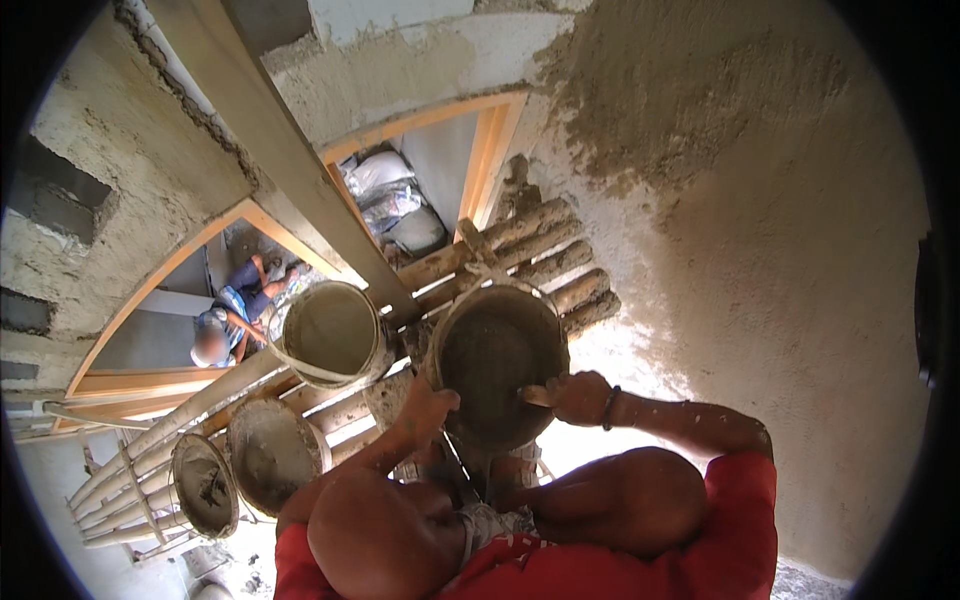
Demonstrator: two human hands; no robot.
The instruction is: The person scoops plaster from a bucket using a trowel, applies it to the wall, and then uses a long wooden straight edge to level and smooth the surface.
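A round bucket (474, 318) caked with dried mortar stands on the planks between my knees. Its inside is dark and grey. My right hand (582, 398) is closed round the light wooden handle of a hand tool (536, 396), whose head I cannot make out inside the bucket. At the bucket's left rim, my left hand (430, 408) grips the edge with its fingers bent. Just beyond that hand stands a pale bucket (335, 325) holding something grey and smooth, with a loop handle resting along its near rim.
Lower left are a mortar-filled bucket (270, 455) and a smaller pail (204, 488). Beneath runs a platform of wooden poles (545, 235) with gaps. A beam (300, 140) slants overhead-left beside timber frames. Far below, a person (235, 320) sits. A partly wet plastered wall (790, 300) rises right.
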